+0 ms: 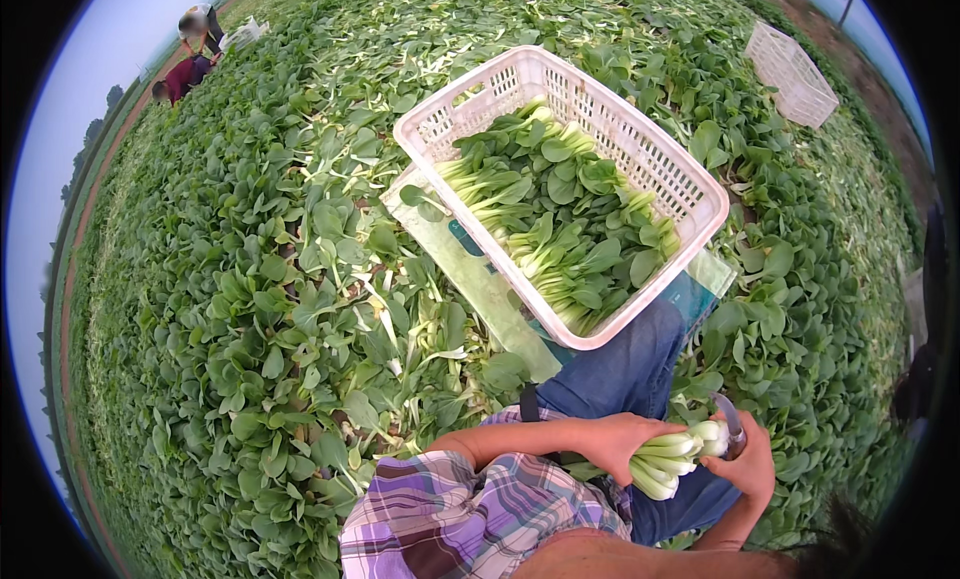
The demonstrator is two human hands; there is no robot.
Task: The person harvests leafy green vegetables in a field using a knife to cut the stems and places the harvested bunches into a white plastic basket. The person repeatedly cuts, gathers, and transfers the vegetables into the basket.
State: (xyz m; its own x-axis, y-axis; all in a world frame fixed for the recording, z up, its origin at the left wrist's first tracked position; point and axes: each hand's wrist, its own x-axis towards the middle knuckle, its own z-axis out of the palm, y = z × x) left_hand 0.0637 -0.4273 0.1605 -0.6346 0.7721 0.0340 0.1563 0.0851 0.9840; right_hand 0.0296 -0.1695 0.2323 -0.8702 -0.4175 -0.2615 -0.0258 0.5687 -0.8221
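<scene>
Several pale-stemmed bok choy heads (pixel 660 463) are gripped in my left hand (pixel 615 444), their white bases pointing right and their leaves mostly hidden behind the wrist. My right hand (pixel 742 459) is closed around a small curved knife (pixel 727 417), the blade against the base of one head. Ahead of my knee stands a white slatted plastic crate (pixel 637 117), with bok choy (pixel 570 181) laid in rows inside it. Beneath the crate lies a flattened green and white printed sack (pixel 457 271).
Standing bok choy plants (pixel 217 294) cover the ground at left. Cut leaves and stalks (pixel 375 301) litter the soil beside the crate. Another white crate (pixel 795 76) is at upper right. Two people (pixel 187 61) bend over far off at upper left, near another crate (pixel 244 35).
</scene>
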